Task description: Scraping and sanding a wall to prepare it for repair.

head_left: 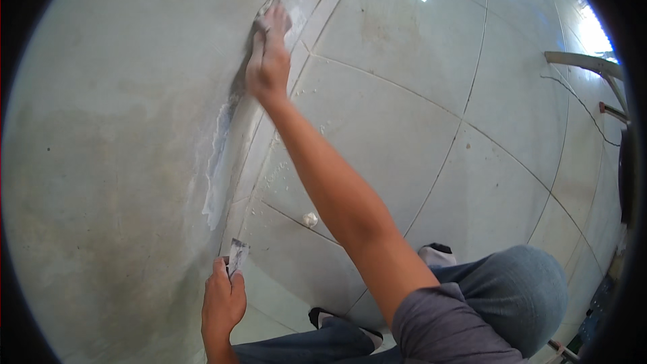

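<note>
My left hand (pixel 224 302) is closed around a small putty knife (pixel 238 255), its pale, smeared blade pointing up and away from me beside the foot of the wall. My right arm reaches far forward, and my right hand (pixel 271 47), whitened with dust, presses against the lower wall (pixel 121 94). Its fingers are closed over a flat greyish piece (pixel 267 4) that I cannot make out; only an edge shows past the fingertips. Between the hands, a ragged streak of white filler (pixel 217 162) runs along the wall just above the skirting strip (pixel 255 152).
A white lump (pixel 309 220) and scattered crumbs lie on the tiled floor (pixel 397 155) by the skirting. My bent knee (pixel 519 283) is at the lower right. Farther right stand a pale curved frame (pixel 583 62) and a thin dark cord (pixel 585 108).
</note>
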`<action>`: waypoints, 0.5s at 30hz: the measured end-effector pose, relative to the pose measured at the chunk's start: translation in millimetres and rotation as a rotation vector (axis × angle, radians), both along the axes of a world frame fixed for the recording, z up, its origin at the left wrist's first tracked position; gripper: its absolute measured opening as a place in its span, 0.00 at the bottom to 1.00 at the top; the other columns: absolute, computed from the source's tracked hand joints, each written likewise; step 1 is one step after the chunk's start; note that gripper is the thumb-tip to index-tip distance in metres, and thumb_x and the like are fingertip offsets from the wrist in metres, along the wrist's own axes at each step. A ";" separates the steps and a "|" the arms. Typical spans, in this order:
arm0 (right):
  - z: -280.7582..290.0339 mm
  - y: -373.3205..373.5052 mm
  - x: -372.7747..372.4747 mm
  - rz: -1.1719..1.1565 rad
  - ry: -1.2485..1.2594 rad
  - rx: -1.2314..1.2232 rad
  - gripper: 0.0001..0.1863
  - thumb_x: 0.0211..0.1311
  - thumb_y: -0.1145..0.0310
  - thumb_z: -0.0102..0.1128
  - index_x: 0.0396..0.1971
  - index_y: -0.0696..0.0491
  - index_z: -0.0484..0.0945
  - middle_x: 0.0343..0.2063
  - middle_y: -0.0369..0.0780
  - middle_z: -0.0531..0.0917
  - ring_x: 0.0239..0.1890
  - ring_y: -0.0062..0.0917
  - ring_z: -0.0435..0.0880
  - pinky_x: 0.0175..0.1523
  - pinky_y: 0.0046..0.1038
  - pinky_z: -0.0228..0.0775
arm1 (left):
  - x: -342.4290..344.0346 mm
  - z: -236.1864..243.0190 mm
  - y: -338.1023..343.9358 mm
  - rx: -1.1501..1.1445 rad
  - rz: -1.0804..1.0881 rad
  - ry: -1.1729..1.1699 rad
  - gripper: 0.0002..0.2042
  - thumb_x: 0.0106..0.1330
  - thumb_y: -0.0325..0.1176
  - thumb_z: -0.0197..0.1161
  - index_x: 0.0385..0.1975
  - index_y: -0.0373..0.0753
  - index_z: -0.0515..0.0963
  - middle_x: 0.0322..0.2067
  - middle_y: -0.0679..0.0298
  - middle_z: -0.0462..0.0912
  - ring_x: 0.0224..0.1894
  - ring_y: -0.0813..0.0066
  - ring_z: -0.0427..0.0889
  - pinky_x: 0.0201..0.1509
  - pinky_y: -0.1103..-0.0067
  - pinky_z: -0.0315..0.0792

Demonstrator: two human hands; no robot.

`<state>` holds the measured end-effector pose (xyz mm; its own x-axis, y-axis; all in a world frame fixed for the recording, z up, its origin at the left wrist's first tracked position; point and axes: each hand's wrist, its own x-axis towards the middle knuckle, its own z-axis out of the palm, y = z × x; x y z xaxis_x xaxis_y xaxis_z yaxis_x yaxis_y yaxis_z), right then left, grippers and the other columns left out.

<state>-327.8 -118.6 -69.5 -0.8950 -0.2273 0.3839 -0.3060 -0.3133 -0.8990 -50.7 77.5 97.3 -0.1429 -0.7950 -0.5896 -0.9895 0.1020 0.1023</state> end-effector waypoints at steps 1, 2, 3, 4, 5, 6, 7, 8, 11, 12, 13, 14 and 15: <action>-16.6 -10.8 -24.5 -0.034 -0.067 0.004 0.23 0.74 0.65 0.36 0.64 0.57 0.64 0.65 0.51 0.65 0.67 0.42 0.64 0.69 0.30 0.54 | -5.5 3.7 -1.6 0.038 0.000 -0.008 0.17 0.66 0.33 0.49 0.48 0.26 0.68 0.37 0.37 0.79 0.43 0.38 0.77 0.48 0.58 0.68; -27.7 -19.3 -48.1 -0.061 -0.130 -0.004 0.23 0.74 0.64 0.36 0.63 0.58 0.65 0.64 0.52 0.67 0.66 0.43 0.66 0.68 0.31 0.56 | -10.4 2.1 -3.7 0.064 0.006 -0.012 0.17 0.66 0.33 0.49 0.49 0.26 0.68 0.37 0.37 0.79 0.43 0.38 0.77 0.48 0.57 0.68; -35.4 -14.3 -68.2 0.053 -0.384 0.054 0.23 0.74 0.63 0.37 0.62 0.58 0.65 0.62 0.52 0.69 0.65 0.44 0.67 0.68 0.31 0.57 | -8.7 0.0 -1.0 0.054 0.015 -0.010 0.17 0.66 0.33 0.49 0.49 0.26 0.68 0.37 0.37 0.79 0.43 0.38 0.77 0.48 0.57 0.68; -40.6 -5.4 -83.9 0.161 -0.632 0.122 0.23 0.74 0.62 0.37 0.62 0.59 0.66 0.61 0.53 0.71 0.64 0.45 0.69 0.67 0.31 0.58 | -6.1 -2.5 1.4 0.038 0.012 -0.010 0.17 0.66 0.32 0.48 0.49 0.26 0.67 0.36 0.38 0.80 0.42 0.39 0.78 0.47 0.57 0.68; -36.0 -4.5 -81.5 0.169 -0.629 0.111 0.23 0.74 0.62 0.37 0.62 0.59 0.66 0.61 0.53 0.71 0.64 0.45 0.69 0.67 0.31 0.58 | -3.6 -4.4 0.7 0.012 0.010 -0.014 0.16 0.66 0.32 0.48 0.48 0.26 0.67 0.34 0.39 0.80 0.41 0.40 0.79 0.46 0.57 0.68; -33.6 -1.1 -75.0 0.235 -0.701 0.154 0.24 0.73 0.64 0.38 0.63 0.59 0.64 0.63 0.52 0.67 0.67 0.43 0.63 0.70 0.31 0.53 | 1.0 -6.4 0.2 0.000 0.013 -0.012 0.16 0.66 0.32 0.48 0.48 0.26 0.67 0.34 0.39 0.80 0.41 0.40 0.79 0.46 0.57 0.68; -29.5 2.7 -66.0 0.303 -0.779 0.199 0.24 0.73 0.66 0.39 0.65 0.60 0.61 0.66 0.51 0.64 0.70 0.41 0.58 0.73 0.30 0.48 | 7.6 -6.8 -0.7 0.021 -0.011 -0.002 0.15 0.67 0.31 0.48 0.48 0.27 0.68 0.32 0.42 0.81 0.40 0.41 0.79 0.45 0.57 0.69; -20.1 -1.6 -53.3 0.303 -0.775 0.191 0.24 0.73 0.66 0.39 0.65 0.60 0.61 0.66 0.51 0.64 0.70 0.41 0.58 0.73 0.30 0.48 | 8.7 -10.4 -3.4 0.044 -0.042 0.015 0.15 0.67 0.31 0.47 0.47 0.28 0.68 0.29 0.45 0.82 0.38 0.42 0.80 0.44 0.57 0.69; -9.1 -10.7 -18.1 -0.119 0.000 -0.037 0.22 0.73 0.65 0.40 0.62 0.60 0.66 0.60 0.53 0.72 0.65 0.44 0.68 0.67 0.32 0.57 | 4.5 -5.7 -2.9 0.092 -0.176 -0.054 0.13 0.68 0.31 0.47 0.45 0.29 0.70 0.26 0.51 0.83 0.36 0.44 0.81 0.43 0.58 0.71; -11.7 -8.6 -25.9 -0.055 -0.032 0.021 0.23 0.72 0.66 0.40 0.63 0.60 0.64 0.62 0.52 0.69 0.66 0.42 0.66 0.68 0.32 0.56 | 7.4 -2.3 -2.6 0.108 -0.177 -0.061 0.13 0.68 0.31 0.47 0.45 0.29 0.70 0.26 0.51 0.83 0.36 0.44 0.81 0.43 0.58 0.71; -12.4 -11.7 -40.2 0.010 -0.050 0.054 0.24 0.72 0.68 0.41 0.65 0.59 0.62 0.64 0.52 0.66 0.67 0.40 0.65 0.69 0.33 0.55 | 5.1 -3.2 -3.8 0.134 -0.155 -0.073 0.11 0.68 0.31 0.47 0.44 0.30 0.70 0.26 0.51 0.83 0.36 0.44 0.81 0.43 0.58 0.71; -25.8 -7.2 -47.5 0.052 -0.274 0.045 0.24 0.71 0.69 0.41 0.65 0.59 0.61 0.66 0.50 0.65 0.68 0.39 0.63 0.70 0.31 0.53 | 3.6 -5.1 -4.0 0.164 -0.130 -0.084 0.10 0.69 0.31 0.47 0.42 0.31 0.71 0.26 0.52 0.83 0.36 0.45 0.81 0.43 0.58 0.71; -41.8 4.1 -58.4 0.204 -0.524 0.153 0.24 0.71 0.69 0.41 0.65 0.59 0.61 0.66 0.50 0.64 0.68 0.39 0.63 0.70 0.31 0.53 | 0.7 -5.5 -3.8 0.157 -0.128 -0.079 0.10 0.69 0.31 0.47 0.42 0.31 0.71 0.26 0.52 0.83 0.36 0.45 0.81 0.43 0.58 0.71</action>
<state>-386.2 -114.5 -111.3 -0.8888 -0.4333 -0.1492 0.2450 -0.1743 -0.9537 -50.0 73.7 91.8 -0.1850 -0.6709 -0.7181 -0.9751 0.2164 0.0490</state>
